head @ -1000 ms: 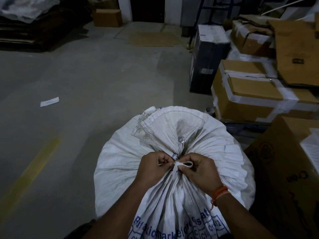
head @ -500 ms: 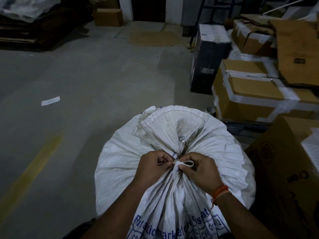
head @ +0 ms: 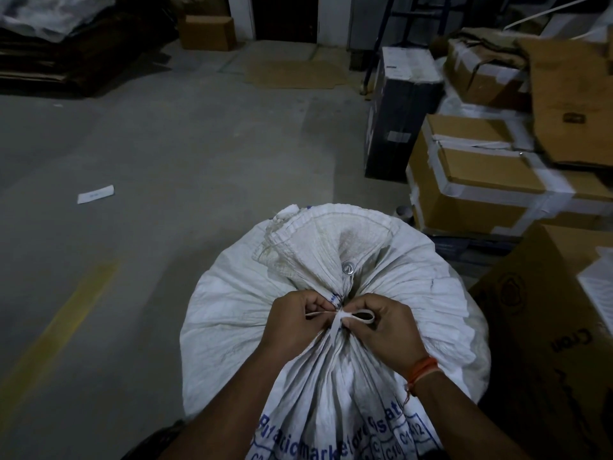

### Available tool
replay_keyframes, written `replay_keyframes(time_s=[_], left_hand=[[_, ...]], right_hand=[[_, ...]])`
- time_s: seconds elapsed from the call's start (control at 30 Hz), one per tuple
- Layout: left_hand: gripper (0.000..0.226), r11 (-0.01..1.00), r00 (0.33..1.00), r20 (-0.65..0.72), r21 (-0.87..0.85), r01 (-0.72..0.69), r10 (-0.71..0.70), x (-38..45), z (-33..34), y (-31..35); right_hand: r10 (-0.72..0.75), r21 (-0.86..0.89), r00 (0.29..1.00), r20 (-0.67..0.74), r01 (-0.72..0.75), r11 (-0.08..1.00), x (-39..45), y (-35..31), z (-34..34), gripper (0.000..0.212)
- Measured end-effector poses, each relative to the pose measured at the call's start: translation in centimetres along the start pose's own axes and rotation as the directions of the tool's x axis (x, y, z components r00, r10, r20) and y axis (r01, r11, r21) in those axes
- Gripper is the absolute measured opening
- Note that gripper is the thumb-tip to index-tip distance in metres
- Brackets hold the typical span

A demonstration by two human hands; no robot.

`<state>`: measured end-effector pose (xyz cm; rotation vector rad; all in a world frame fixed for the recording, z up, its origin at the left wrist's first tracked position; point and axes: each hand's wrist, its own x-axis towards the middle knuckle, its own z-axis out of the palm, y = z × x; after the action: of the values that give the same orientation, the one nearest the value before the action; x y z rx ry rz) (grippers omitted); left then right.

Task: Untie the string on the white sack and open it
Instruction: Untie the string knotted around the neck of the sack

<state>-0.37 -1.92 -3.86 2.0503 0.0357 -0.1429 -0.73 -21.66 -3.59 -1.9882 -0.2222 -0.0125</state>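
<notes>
A full white woven sack (head: pixel 232 310) with blue print stands on the floor right below me. Its neck is gathered and tied with a flat white string (head: pixel 338 318). A metal eyelet (head: pixel 348 267) shows just above the knot. My left hand (head: pixel 295 322) pinches one end of the string left of the knot. My right hand (head: pixel 381 330) pinches the string's loop on the right side. The sack's mouth flap (head: pixel 318 237) is folded over behind the knot.
Taped cardboard boxes (head: pixel 481 190) are stacked close on the right, with a black box (head: pixel 398 111) behind them and a large carton (head: pixel 547 327) beside the sack. Grey concrete floor (head: pixel 166 144) stretches left, with a yellow line (head: pixel 63 320) and a paper slip (head: pixel 95 194).
My hands have drawn slightly apart, so a short stretch of string now shows taut between the left fingers and the knot. The sack has not moved.
</notes>
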Motion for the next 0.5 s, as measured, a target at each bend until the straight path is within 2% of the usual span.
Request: replay_keyframes(time_s=[0.5], left_hand=[[0.008, 1.000, 1.000, -0.011, 0.007, -0.007, 0.007, 0.0, 0.1, 0.2]], right_hand=[[0.021, 0.015, 1.000, 0.001, -0.021, 1.000, 0.0, -0.1, 0.0, 0.014]])
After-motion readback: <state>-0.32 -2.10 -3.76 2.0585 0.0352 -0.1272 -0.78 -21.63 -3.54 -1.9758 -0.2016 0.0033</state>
